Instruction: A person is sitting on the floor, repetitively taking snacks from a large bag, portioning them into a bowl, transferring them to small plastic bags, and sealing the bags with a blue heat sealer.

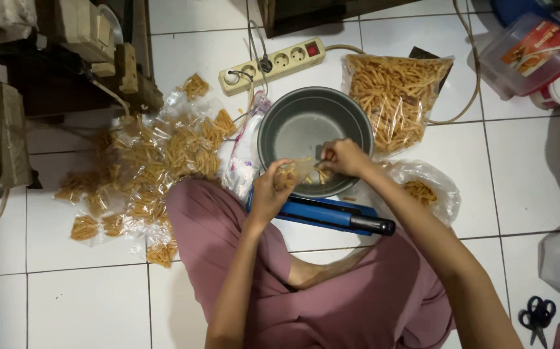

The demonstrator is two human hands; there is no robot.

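Note:
My left hand (270,192) and my right hand (344,158) together hold a small clear plastic bag (299,170) with yellow snack sticks in it, over the near rim of a grey metal bowl (306,126). The left hand grips the bag's filled end, the right pinches its open end. A few sticks lie in the bowl beneath the bag. A blue bar-shaped heat sealer (331,215) lies on the floor just below my hands, in front of my crossed legs.
A heap of small filled packets (144,168) lies at left. A large bag of sticks (396,94) and a smaller open bag (425,190) sit at right. A power strip (273,64), a lidded plastic box (528,52) and scissors (538,317) are on the tiled floor.

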